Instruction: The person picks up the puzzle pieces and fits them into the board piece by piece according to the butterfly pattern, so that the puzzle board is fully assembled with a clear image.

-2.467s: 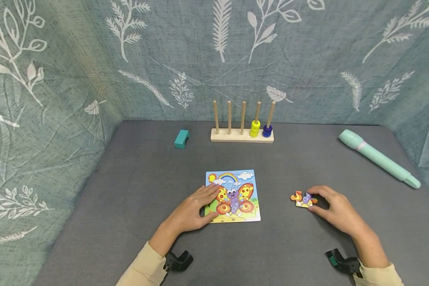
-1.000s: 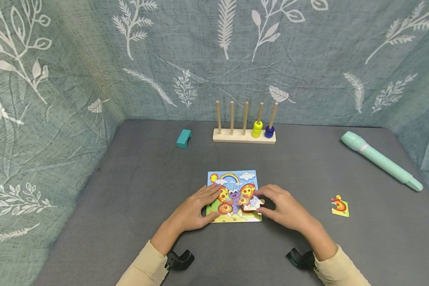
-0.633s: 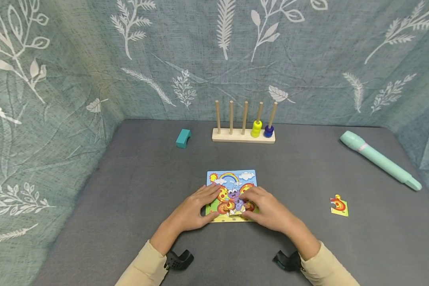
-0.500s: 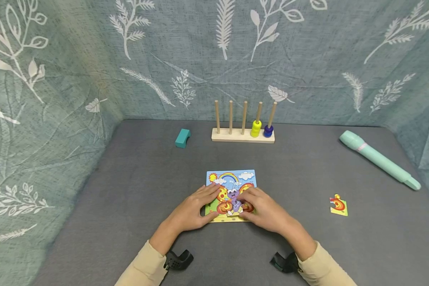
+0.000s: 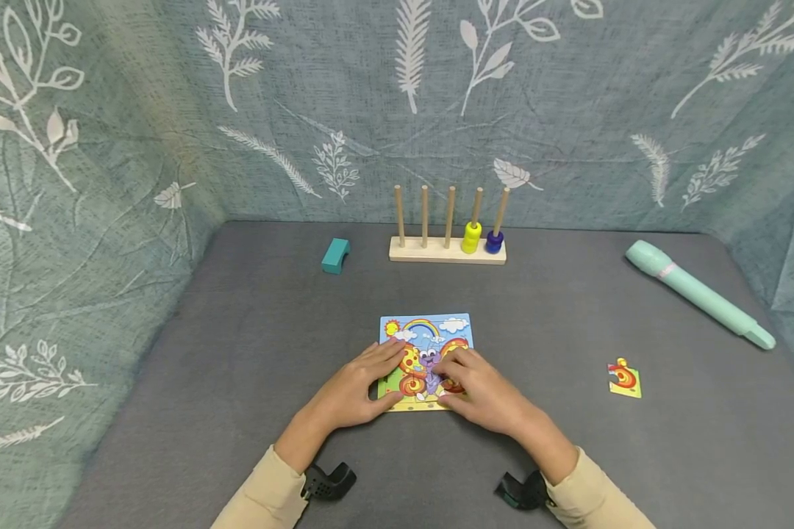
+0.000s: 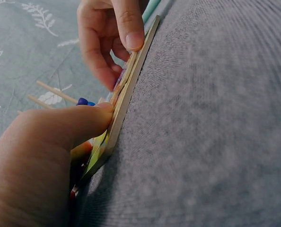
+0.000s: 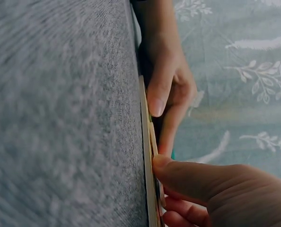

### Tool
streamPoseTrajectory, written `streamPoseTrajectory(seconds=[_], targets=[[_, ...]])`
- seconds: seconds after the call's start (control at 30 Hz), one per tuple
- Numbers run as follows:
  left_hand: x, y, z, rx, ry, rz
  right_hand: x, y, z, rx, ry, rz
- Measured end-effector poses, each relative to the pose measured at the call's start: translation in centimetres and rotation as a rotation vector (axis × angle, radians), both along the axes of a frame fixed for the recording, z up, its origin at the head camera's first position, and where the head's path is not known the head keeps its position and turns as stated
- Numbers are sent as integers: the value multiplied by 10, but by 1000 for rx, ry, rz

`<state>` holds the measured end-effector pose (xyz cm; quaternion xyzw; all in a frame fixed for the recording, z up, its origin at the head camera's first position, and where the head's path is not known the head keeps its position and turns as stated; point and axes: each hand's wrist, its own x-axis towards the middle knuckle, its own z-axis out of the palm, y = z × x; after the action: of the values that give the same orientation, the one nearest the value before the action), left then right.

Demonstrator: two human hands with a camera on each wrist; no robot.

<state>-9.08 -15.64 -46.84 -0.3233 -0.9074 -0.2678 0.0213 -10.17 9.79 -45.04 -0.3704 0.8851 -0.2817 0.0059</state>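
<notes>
A jigsaw puzzle board (image 5: 425, 323) with a butterfly picture lies on the grey table. My left hand (image 5: 353, 386) rests on its left side, fingers extended over the picture and thumb near the lower edge. Over the lower right, my right hand (image 5: 486, 389) pinches a jigsaw piece (image 5: 431, 383) bearing the butterfly's purple body, between thumb and fingers. In the right wrist view the held piece (image 7: 153, 137) sits slightly raised and tilted on the board; the fingers partly hide it. Another jigsaw piece (image 5: 627, 380), orange and yellow-green, lies apart at the right.
At the back stands a wooden peg rack (image 5: 413, 252) with yellow rings (image 5: 471, 239) and blue rings (image 5: 494, 242). A teal arched block (image 5: 335, 256) lies to its left. A mint-green microphone-shaped object (image 5: 701, 294) lies at the right. Patterned cloth (image 5: 370, 95) hangs behind.
My right hand has carried the piece leftward from the table's right onto the board, then lowered and shifted it slightly. The second loose piece came into sight. My left hand stays put.
</notes>
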Motion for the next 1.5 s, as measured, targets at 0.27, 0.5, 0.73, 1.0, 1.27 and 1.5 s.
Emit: streamPoseTrajectory(seconds=[0.27, 0.5, 0.73, 1.0, 1.27, 1.5], targets=[[-1, 0, -1, -4, 0, 0, 1, -3, -3, -8, 32, -14], [0, 0, -2, 0, 22, -3, 3, -4, -4, 16, 93, -45], [0, 0, -3, 12, 26, 0, 3, -4, -6, 9, 129, -38], [-1, 3, -3, 46, 30, 9, 2, -4, -9, -10, 165, -20], [-8, 24, 2, 23, 63, -34, 2, -6, -8, -14, 185, -5], [-15, 44, 3, -52, 93, -73, 2, -6, -9, -28, 185, -6]])
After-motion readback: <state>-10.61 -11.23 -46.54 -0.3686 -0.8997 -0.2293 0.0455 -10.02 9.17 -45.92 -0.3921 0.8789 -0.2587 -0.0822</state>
